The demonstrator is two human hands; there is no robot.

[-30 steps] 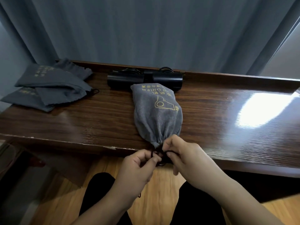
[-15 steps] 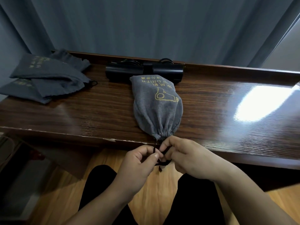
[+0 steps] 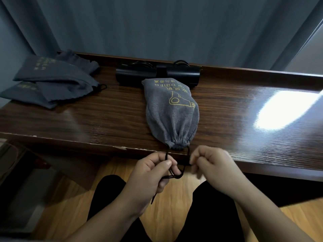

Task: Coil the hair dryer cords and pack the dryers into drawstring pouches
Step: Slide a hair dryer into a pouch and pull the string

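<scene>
A full grey fabric drawstring pouch [image 3: 172, 116], printed with a yellow hair dryer drawing and letters, is laid on the dark wooden table [image 3: 87, 117], its gathered mouth at the near edge. Its thin black cord [image 3: 174, 173] is pinched by the left hand [image 3: 148, 175] and by the right hand [image 3: 212, 165]. Behind the pouch two black cylindrical hair dryers [image 3: 157, 75] are seen, and folded grey empty pouches [image 3: 52, 82] are piled at the far left.

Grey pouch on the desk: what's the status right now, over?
Both hands pinching the black drawstring: left hand, right hand. Grey pouch full, mouth cinched at the desk edge. Nothing in the way.
</scene>
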